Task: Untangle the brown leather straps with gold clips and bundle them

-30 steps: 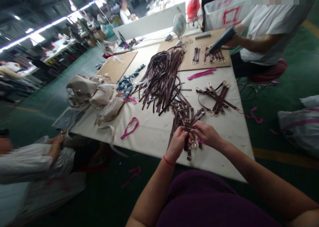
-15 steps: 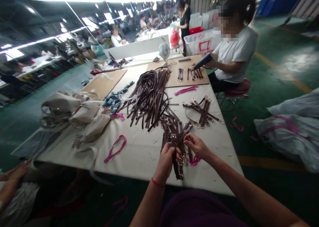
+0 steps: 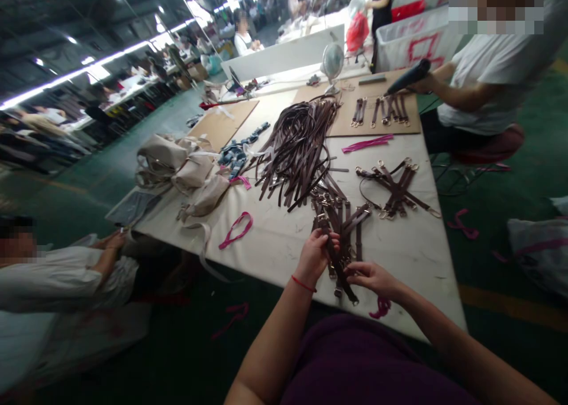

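Note:
My left hand is closed around a dark brown strap with a metal buckle at its top. The strap slants down to the right, past the table's front edge. Beside its lower part is my right hand, fingers stretched and a little apart. The fingertips are at the strap's edge; whether they touch it I cannot tell. Under and behind my hands lies a pile of short brown straps with metal fittings. Farther back is a large bundle of long brown strips.
More straps with clasps lie to the right. Beige bags and a pink loop are on the left of the table. A co-worker holds a dark tool over a brown board. Another person sits at left.
The camera view has turned left and down. The strap in my left hand has tilted, its lower end swinging right. My right hand has moved from near the buckle to the strap's lower part.

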A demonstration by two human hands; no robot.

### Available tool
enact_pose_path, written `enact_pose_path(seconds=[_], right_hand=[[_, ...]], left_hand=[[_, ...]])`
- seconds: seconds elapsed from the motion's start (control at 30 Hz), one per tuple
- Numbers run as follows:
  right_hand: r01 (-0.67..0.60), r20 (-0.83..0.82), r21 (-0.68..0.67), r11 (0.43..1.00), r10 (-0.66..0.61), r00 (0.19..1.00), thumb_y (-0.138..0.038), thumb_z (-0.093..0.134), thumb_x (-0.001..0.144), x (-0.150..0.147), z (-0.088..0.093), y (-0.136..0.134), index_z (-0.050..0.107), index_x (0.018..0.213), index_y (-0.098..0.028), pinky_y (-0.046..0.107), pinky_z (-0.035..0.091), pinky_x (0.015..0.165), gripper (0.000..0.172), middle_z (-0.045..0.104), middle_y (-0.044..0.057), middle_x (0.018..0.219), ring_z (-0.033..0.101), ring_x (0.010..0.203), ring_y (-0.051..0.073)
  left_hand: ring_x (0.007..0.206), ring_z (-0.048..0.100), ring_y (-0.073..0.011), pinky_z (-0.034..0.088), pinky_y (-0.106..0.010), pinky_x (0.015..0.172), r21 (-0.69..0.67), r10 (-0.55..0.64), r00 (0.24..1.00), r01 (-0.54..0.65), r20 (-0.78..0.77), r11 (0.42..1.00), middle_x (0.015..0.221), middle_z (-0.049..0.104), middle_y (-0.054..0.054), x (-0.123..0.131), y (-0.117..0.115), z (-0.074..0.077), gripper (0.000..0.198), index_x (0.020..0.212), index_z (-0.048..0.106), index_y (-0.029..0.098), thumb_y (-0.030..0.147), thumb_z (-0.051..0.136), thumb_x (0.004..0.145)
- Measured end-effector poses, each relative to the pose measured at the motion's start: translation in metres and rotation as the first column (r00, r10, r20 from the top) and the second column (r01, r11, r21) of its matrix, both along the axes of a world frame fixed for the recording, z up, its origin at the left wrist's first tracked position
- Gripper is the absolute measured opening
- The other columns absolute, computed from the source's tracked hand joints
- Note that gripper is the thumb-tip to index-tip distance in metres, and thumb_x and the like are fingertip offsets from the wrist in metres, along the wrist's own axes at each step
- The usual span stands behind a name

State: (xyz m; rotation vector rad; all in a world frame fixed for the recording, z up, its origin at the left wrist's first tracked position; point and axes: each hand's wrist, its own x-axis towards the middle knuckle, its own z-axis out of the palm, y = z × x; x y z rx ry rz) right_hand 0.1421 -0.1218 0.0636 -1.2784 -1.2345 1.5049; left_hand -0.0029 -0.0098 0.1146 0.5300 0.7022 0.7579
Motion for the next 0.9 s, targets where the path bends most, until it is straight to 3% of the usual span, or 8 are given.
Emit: enact_pose_path(seconds=[0.1, 0.3, 0.37, 0.43, 0.53, 0.7, 0.77, 0.9], right_hand=[[-0.077, 0.072, 0.016, 0.997, 0.075, 0.995, -0.046, 0.069, 0.074, -0.005, -0.006, -0.007, 0.069, 0.079, -0.017, 0.031, 0.047, 0.074, 0.029, 0.064, 0.001, 0.079, 0.058, 0.078, 0.018], [-0.005, 0.202, 0.052, 0.999, -0.006, 0.979, -0.035, 0.05, 0.084, -0.012, 0.002, -0.01, 0.059, 0.085, -0.019, 0.023, 0.038, 0.055, 0.018, 0.059, -0.002, 0.071, 0.049, 0.059, 0.012], [0.005, 0.408, 0.107, 0.994, -0.049, 0.911, -0.028, 0.05, 0.083, -0.013, 0.011, -0.008, 0.055, 0.081, -0.02, 0.023, 0.035, 0.056, 0.01, 0.058, -0.002, 0.068, 0.049, 0.058, 0.012], [0.0, 0.631, 0.158, 0.987, -0.101, 0.769, -0.022, 0.053, 0.08, -0.013, 0.018, -0.006, 0.053, 0.079, -0.021, 0.024, 0.031, 0.057, 0.002, 0.057, -0.002, 0.065, 0.05, 0.059, 0.014], [-0.014, 0.761, 0.193, 0.981, -0.141, 0.633, -0.021, 0.053, 0.081, -0.01, 0.024, -0.006, 0.052, 0.083, -0.022, 0.025, 0.029, 0.055, 0.003, 0.059, -0.001, 0.068, 0.052, 0.059, 0.015], [-0.02, 0.598, 0.219, 0.976, -0.118, 0.793, -0.045, 0.054, 0.088, 0.005, 0.029, -0.007, 0.049, 0.081, -0.023, 0.026, 0.037, 0.055, 0.024, 0.057, -0.003, 0.064, 0.05, 0.057, 0.015], [0.062, 0.514, 0.259, 0.964, -0.192, 0.836, -0.05, 0.047, 0.092, 0.012, 0.033, -0.004, 0.051, 0.083, -0.022, 0.027, 0.038, 0.054, 0.029, 0.056, -0.003, 0.064, 0.049, 0.055, 0.015], [0.242, 0.407, 0.371, 0.896, -0.391, 0.825, -0.047, 0.053, 0.09, 0.015, 0.05, 0.015, 0.057, 0.089, -0.021, 0.027, 0.042, 0.057, 0.026, 0.059, -0.001, 0.069, 0.052, 0.058, 0.015]], left_hand=[[0.065, 0.056, -0.0094, 0.045, -0.021, 0.061, -0.028, 0.023, 0.999, -0.021, 0.047, 0.999, 0.079, 0.061, -0.005, -0.004, 0.005, -0.001, 0.02, 0.092, 0.054, 0.013, 0.006, 0.059, 0.074], [0.068, 0.057, -0.0104, 0.048, -0.025, 0.065, -0.157, 0.118, 0.988, -0.102, 0.095, 0.982, 0.08, 0.059, -0.003, -0.012, 0.011, -0.007, 0.009, 0.088, 0.055, 0.014, 0.018, 0.061, 0.082], [0.069, 0.057, -0.0111, 0.049, -0.027, 0.068, -0.175, 0.107, 0.991, -0.091, 0.081, 0.98, 0.079, 0.057, -0.002, -0.013, 0.009, -0.008, 0.012, 0.088, 0.055, 0.015, 0.022, 0.062, 0.084], [0.065, 0.054, -0.0094, 0.049, -0.027, 0.068, -0.151, 0.09, 0.992, -0.076, 0.089, 0.986, 0.076, 0.055, 0.0, -0.013, 0.006, -0.008, 0.013, 0.086, 0.053, 0.016, 0.022, 0.064, 0.083], [0.056, 0.043, -0.0056, 0.043, -0.022, 0.06, -0.097, 0.086, 0.989, -0.074, 0.121, 0.993, 0.068, 0.045, 0.004, -0.014, 0.006, -0.006, 0.021, 0.077, 0.046, 0.017, 0.025, 0.064, 0.084], [0.047, 0.023, -0.0021, 0.024, -0.014, 0.043, -0.06, 0.062, 0.98, -0.052, 0.19, 0.997, 0.061, 0.029, 0.007, -0.022, 0.01, 0.001, 0.035, 0.068, 0.034, 0.017, 0.023, 0.065, 0.082], [0.047, 0.022, -0.0018, 0.017, -0.013, 0.041, -0.024, 0.028, 0.98, -0.023, 0.195, 0.999, 0.062, 0.03, 0.006, -0.024, 0.01, 0.003, 0.034, 0.069, 0.035, 0.017, 0.023, 0.066, 0.08], [0.046, 0.027, -0.003, 0.015, -0.014, 0.04, 0.06, -0.103, 0.992, 0.098, 0.079, 0.993, 0.062, 0.036, 0.006, -0.02, 0.0, 0.005, 0.03, 0.079, 0.041, 0.019, 0.03, 0.068, 0.079]])
